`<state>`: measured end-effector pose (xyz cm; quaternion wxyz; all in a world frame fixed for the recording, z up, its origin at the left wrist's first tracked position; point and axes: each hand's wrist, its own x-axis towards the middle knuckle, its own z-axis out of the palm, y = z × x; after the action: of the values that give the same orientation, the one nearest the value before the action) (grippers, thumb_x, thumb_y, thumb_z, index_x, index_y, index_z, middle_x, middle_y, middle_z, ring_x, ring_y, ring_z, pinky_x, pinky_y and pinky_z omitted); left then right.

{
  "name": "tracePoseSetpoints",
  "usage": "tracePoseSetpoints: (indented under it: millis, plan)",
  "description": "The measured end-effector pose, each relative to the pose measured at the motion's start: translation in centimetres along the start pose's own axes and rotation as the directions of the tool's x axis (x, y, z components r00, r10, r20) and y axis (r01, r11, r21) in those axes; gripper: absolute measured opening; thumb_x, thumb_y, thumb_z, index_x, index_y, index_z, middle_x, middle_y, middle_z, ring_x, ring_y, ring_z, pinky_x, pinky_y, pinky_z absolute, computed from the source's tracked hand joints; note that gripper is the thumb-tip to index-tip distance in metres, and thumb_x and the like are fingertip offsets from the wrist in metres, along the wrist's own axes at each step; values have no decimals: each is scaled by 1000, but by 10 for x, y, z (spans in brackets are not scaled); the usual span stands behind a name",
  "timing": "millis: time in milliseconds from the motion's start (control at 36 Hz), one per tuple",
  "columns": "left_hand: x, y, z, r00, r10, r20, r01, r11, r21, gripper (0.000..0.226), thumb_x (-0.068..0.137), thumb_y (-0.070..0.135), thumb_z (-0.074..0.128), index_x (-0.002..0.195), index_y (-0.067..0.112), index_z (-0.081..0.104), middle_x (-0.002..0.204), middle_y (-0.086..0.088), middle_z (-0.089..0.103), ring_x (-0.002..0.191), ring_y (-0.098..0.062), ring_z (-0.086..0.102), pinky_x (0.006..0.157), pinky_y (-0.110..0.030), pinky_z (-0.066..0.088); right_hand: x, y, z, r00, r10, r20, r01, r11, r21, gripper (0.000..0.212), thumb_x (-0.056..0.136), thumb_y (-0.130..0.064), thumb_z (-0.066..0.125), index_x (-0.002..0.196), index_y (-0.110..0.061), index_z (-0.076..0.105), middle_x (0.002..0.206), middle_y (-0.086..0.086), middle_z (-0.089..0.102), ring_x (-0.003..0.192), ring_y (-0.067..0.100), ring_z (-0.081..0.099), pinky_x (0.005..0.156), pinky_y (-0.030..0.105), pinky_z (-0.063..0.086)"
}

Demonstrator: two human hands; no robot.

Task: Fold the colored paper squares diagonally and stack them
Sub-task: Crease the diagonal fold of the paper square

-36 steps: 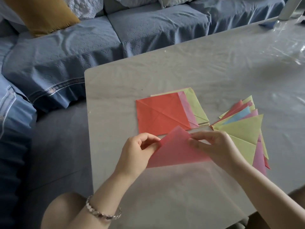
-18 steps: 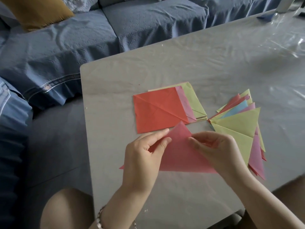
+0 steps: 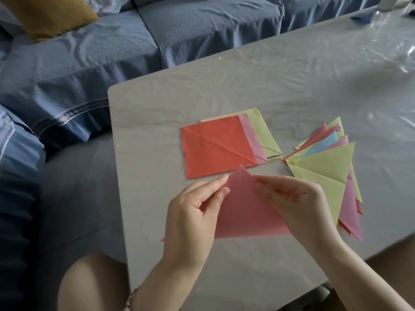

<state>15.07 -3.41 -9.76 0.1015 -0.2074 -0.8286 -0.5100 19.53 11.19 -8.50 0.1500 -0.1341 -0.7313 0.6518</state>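
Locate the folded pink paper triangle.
Head view, lower centre: the pink paper triangle is held by left hand and right hand, below the red paper square.

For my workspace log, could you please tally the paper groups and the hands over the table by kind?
Pink folded triangle, at the hands: 1
Stack of flat squares, red on top: 1
Fanned pile of folded triangles: 1
Hands: 2 (left hand, right hand)
Total: 5
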Motion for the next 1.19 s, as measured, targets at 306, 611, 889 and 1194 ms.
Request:
tracePoseSetpoints:
  millis: [306, 611, 889, 1194]
  plan:
    - [1, 5, -2, 1000, -22, -11, 21, 1000, -18, 29, 77, 18, 65, 106, 24, 65, 93, 25, 63, 87, 12, 61, 77, -2, 41, -1, -4, -1, 1000, -22, 8, 22, 1000, 6, 43, 77, 3, 66, 70, -38, 70, 67, -21, 69, 62, -9, 61, 61, 4, 43]
    - [-3, 3, -2, 998, -62, 6, 62, 998, -21, 26, 78, 18, 64, 103, 19, 70, 81, 29, 61, 79, 2, 63, 71, -3, 43, 0, 3, -4, 1000, -7, 22, 8, 998, -58, 41, 77, 1, 68, 68, -39, 69, 66, -19, 70, 60, -4, 62, 62, 7, 47]
    - [4, 6, -4, 978, -188, 88, 190, 982, -21, 26, 77, 7, 72, 98, 23, 70, 74, 17, 68, 68, 4, 63, 65, -3, 42, 9, 8, -11, 986, -17, 163, 60, 963, -264, 30, 79, -5, 68, 76, -35, 70, 77, -22, 69, 70, -3, 63, 68, 3, 42]
    - [28, -2, -13, 890, -304, 341, 332, 943, -25, 14, 76, 15, 72, 72, 27, 72, 63, 14, 69, 56, -1, 61, 58, -15, 47, 50, 3, -8, 780, -305, 546, 609, 567, -554, 17, 80, -30, 60, 85, -22, 75, 76, -10, 68, 73, 14, 60, 75, 31, 48]
